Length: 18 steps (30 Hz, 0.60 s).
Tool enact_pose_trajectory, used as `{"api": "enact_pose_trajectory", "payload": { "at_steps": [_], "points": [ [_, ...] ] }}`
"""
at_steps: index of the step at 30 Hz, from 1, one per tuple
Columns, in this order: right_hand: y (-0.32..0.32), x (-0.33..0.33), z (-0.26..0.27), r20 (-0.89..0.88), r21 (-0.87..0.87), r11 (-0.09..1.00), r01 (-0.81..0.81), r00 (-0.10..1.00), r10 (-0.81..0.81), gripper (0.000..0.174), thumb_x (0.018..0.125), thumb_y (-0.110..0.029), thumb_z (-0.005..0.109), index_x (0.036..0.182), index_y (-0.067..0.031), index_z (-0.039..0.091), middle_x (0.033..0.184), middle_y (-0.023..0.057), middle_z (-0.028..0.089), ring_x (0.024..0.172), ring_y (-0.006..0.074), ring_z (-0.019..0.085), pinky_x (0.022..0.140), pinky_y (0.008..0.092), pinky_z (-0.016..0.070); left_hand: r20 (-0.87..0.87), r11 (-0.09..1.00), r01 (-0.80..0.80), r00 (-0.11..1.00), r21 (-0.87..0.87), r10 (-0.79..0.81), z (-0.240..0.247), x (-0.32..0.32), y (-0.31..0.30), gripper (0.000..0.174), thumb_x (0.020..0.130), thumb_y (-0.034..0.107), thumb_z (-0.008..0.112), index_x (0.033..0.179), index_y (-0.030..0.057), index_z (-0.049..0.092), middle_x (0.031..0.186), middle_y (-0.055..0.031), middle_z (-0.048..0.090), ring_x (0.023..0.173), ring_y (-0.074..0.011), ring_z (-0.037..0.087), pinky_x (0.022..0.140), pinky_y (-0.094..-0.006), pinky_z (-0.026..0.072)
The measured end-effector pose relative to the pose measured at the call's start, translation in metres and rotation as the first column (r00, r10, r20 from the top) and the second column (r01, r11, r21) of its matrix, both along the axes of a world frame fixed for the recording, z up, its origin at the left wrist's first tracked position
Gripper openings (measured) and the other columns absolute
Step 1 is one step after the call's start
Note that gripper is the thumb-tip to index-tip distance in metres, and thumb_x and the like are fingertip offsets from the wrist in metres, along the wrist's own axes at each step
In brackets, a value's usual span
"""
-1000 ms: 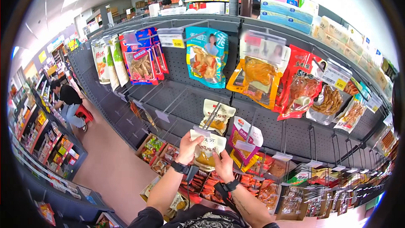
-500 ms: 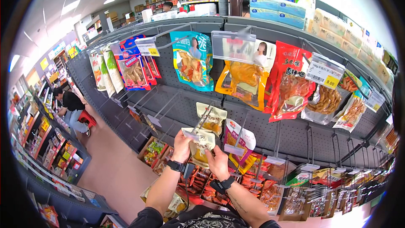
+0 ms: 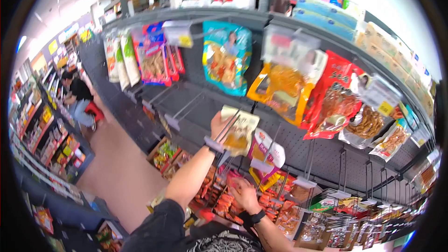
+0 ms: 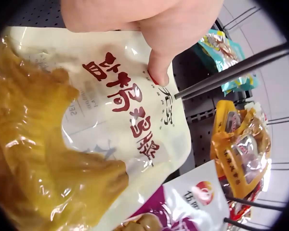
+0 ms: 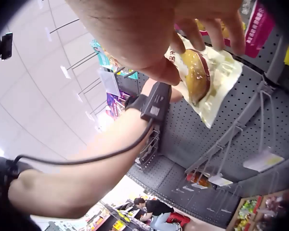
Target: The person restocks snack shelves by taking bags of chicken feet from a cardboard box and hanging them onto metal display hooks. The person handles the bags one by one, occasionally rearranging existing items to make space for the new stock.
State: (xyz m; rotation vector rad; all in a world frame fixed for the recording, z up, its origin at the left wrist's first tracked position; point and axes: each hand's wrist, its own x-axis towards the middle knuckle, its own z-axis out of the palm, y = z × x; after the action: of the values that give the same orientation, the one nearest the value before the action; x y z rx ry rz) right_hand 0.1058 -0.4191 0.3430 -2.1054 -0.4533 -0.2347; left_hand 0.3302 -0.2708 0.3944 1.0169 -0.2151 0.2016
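Note:
A cream-coloured bag of cooked chicken (image 3: 241, 133) hangs at a double metal display hook. My left hand (image 3: 217, 126) pinches its upper edge; in the left wrist view the thumb of the left hand (image 4: 156, 29) presses on the front beside the hook prongs, with the red lettering and golden meat facing out. Lower down, my right hand (image 3: 245, 195) is held in the air with loosely extended fingers and nothing in it. In the right wrist view, the right hand (image 5: 130, 38) overlaps the bag (image 5: 216, 82). A purple-and-white snack bag (image 3: 266, 151) hangs just right of it.
Above hang a teal bag (image 3: 226, 58), an orange bag (image 3: 282, 93) and a red bag (image 3: 331, 98). Long metal hooks stick out from the dark pegboard (image 3: 196, 91). Boxes of small snack packs (image 3: 228, 205) lie below. A person (image 3: 77, 95) sits in the aisle at left.
Both hands held the bag before. My left hand has moved up and forward with it along the hook, to where another cream bag hung. The right hand has let go and dropped lower.

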Motion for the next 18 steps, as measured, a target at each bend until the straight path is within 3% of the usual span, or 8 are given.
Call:
{"api": "enact_pose_trajectory", "payload": {
  "at_steps": [3, 4, 6, 8, 12, 14, 16, 18],
  "points": [
    [-0.014, -0.022, -0.014, -0.374, 0.019, 0.967, -0.253, 0.895, 0.242, 0.031, 0.085, -0.02, 0.063, 0.112, -0.0066, 0.061, 0.1, 0.0111, 0.067, 0.086, 0.0249, 0.067, 0.076, 0.0335, 0.0529, 0.003, 1.0, -0.03, 1.0, 0.003, 0.03, 0.007, -0.009, 0.0, 0.026, 0.082, 0.003, 0.07, 0.105, 0.0012, 0.057, 0.098, -0.0064, 0.065, 0.087, -0.0147, 0.063, 0.078, -0.0289, 0.0521],
    [-0.021, -0.027, -0.026, -0.337, 0.002, 0.947, -0.321, 0.892, 0.303, 0.032, 0.085, -0.02, 0.063, 0.114, -0.0069, 0.06, 0.1, 0.0102, 0.067, 0.086, 0.0226, 0.067, 0.076, 0.0313, 0.0533, 0.042, 0.979, -0.102, 0.995, 0.175, 0.096, -0.003, -0.004, 0.01, 0.03, 0.081, 0.006, 0.071, 0.107, 0.0005, 0.056, 0.098, -0.0064, 0.066, 0.088, -0.0145, 0.063, 0.078, -0.0283, 0.0513],
    [-0.034, -0.041, -0.036, -0.472, 0.042, 0.949, -0.313, 0.831, 0.295, 0.026, 0.087, -0.013, 0.061, 0.111, -0.0027, 0.061, 0.099, 0.0081, 0.067, 0.092, 0.0157, 0.065, 0.079, 0.0285, 0.0523, 0.116, 0.823, -0.401, 0.914, 0.403, 0.389, -0.01, -0.04, 0.032, 0.036, 0.081, 0.01, 0.072, 0.111, 0.0026, 0.054, 0.098, -0.0045, 0.063, 0.084, -0.0133, 0.06, 0.08, -0.0261, 0.0488],
    [-0.043, -0.054, -0.035, -0.53, 0.135, 0.964, -0.228, 0.806, 0.265, 0.027, 0.087, -0.011, 0.061, 0.112, -0.0015, 0.061, 0.099, 0.0081, 0.067, 0.092, 0.016, 0.065, 0.079, 0.0284, 0.0518, 0.065, 0.856, -0.35, 0.934, 0.381, 0.352, -0.026, -0.082, 0.069, 0.032, 0.082, 0.01, 0.07, 0.11, 0.0042, 0.055, 0.096, -0.0033, 0.061, 0.082, -0.0125, 0.058, 0.077, -0.0248, 0.048],
    [-0.059, -0.077, -0.064, -0.625, 0.012, 0.991, -0.132, 0.773, 0.11, 0.027, 0.087, -0.01, 0.061, 0.112, 0.0002, 0.061, 0.099, 0.0082, 0.067, 0.091, 0.0149, 0.064, 0.079, 0.0274, 0.0511, -0.266, 0.882, 0.315, 0.936, 0.35, -0.229, -0.083, -0.203, 0.173, 0.016, 0.092, 0.013, 0.059, 0.103, 0.0015, 0.057, 0.08, -0.0003, 0.059, 0.071, -0.0086, 0.054, 0.064, -0.0234, 0.045],
    [-0.059, -0.086, -0.08, -0.655, -0.054, 0.988, -0.147, 0.752, 0.076, 0.029, 0.087, -0.011, 0.061, 0.113, -0.0004, 0.06, 0.099, 0.0083, 0.067, 0.091, 0.0149, 0.064, 0.079, 0.0276, 0.0512, -0.371, 0.775, 0.23, 0.929, 0.588, 0.007, -0.156, -0.261, 0.226, 0.014, 0.091, 0.015, 0.059, 0.095, 0.0024, 0.062, 0.083, -0.0039, 0.064, 0.075, -0.0112, 0.059, 0.068, -0.026, 0.0484],
    [-0.045, -0.088, -0.086, -0.691, -0.052, 0.987, -0.152, 0.719, 0.074, 0.03, 0.086, -0.011, 0.062, 0.114, -0.0008, 0.06, 0.1, 0.0087, 0.067, 0.091, 0.0156, 0.064, 0.078, 0.0281, 0.0514, -0.395, 0.348, 0.287, 0.869, 0.893, 0.298, -0.219, -0.316, 0.274, 0.023, 0.082, 0.025, 0.063, 0.093, 0.0058, 0.067, 0.085, -0.0107, 0.068, 0.079, -0.0215, 0.065, 0.071, -0.033, 0.0507],
    [-0.027, -0.096, -0.087, -0.73, -0.056, 0.987, -0.152, 0.68, 0.063, 0.03, 0.086, -0.012, 0.062, 0.115, -0.0013, 0.06, 0.101, 0.009, 0.067, 0.091, 0.0163, 0.065, 0.078, 0.0287, 0.0516, -0.541, 0.269, 0.47, 0.706, 0.841, 0.457, -0.28, -0.354, 0.295, 0.026, 0.076, 0.019, 0.067, 0.097, 0.0039, 0.066, 0.093, -0.0138, 0.067, 0.089, -0.0258, 0.065, 0.077, -0.0358, 0.0507]
  ]
}}
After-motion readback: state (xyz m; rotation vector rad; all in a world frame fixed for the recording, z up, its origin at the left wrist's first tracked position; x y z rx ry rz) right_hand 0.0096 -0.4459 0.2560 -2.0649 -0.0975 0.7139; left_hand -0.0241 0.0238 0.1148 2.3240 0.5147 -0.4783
